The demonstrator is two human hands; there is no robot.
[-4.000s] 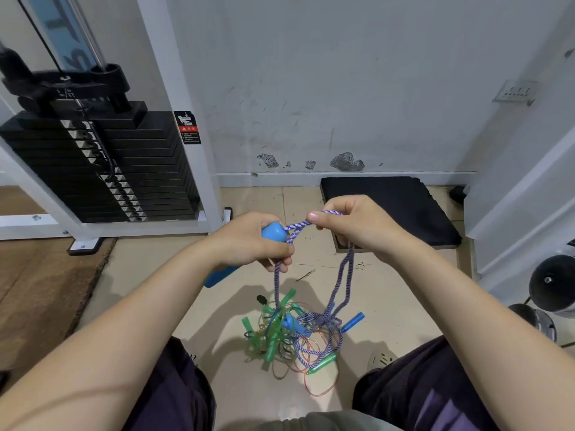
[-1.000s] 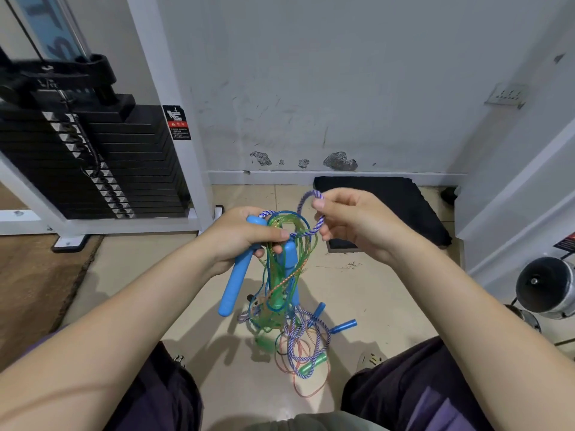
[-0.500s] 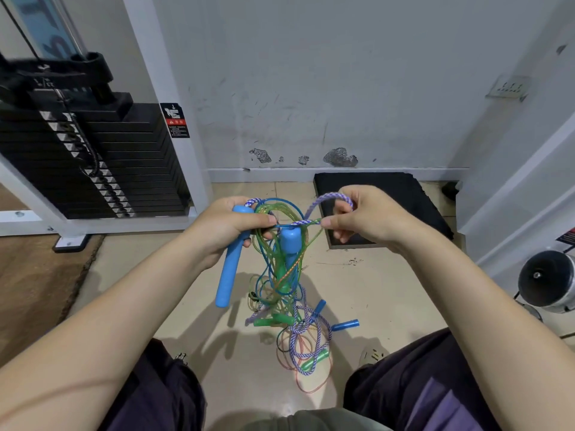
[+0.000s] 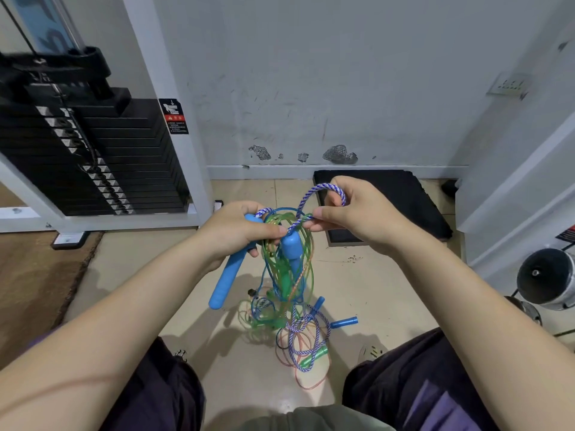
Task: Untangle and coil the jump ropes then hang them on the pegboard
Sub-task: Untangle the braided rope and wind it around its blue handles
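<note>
**Both hands in the knotted ropes**

Here, at the far left, a black weight stack point(image 4: 93, 157) sits inside a white frame point(image 4: 168, 113), with a brown mat point(image 4: 34, 284) on the floor below it.

Moving right, the left hand point(image 4: 239, 234) is curled round a blue handle point(image 4: 228, 275), which slants down and to the left from the fist; its thumb and fingertips also pinch rope strands at the top of the tangle.

In the middle, the tangle of jump ropes point(image 4: 286, 290) hangs from both hands down to the tiled floor point(image 4: 357, 290): green, blue and orange cords, a second blue handle point(image 4: 292, 247) hanging upright just below the fingers, and smaller blue and green handles lying on the floor between the person's knees.

The right hand point(image 4: 357, 216) pinches a blue-and-white braided rope point(image 4: 323, 194), which arches in a loop over its fingers.

Behind that hand lies a black pad point(image 4: 404, 197) against the wall. At the far right, a round metal object point(image 4: 547, 278) sits at the frame's edge.
</note>
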